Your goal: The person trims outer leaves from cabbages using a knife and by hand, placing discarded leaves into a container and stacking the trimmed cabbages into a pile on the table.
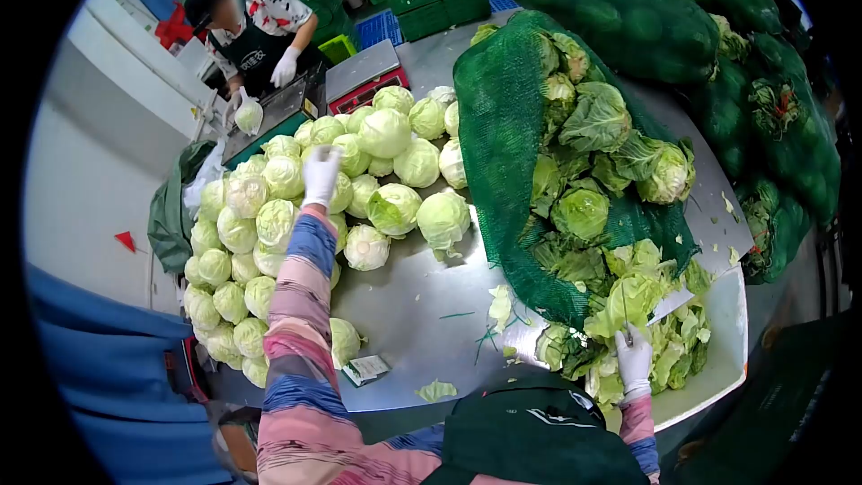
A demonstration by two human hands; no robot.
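Your left arm (pixel 303 301) stretches forward across the steel table (pixel 409 296), gloved left hand (pixel 321 172) palm-down over the heaped cabbages (pixel 275 223); whether its fingers grip one cannot be told. Your right hand (pixel 635 365), held low at the leaf-filled white bin (pixel 739 332), clenches a knife (pixel 630 334), blade pointing away from you.

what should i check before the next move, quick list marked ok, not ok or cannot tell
1. Left hand gripping: cannot tell; it's at the cabbage pile, fingertips hidden.
2. Right hand holding the metal tool: ok.
3. Net sack open: ok, cabbages exposed.
4. Table free of scraps: not ok, leaf scraps lie there.
5. Room in white bin: cannot tell, leaves hide its bottom.
6. Other person clear of both hands: ok, beyond the pile.
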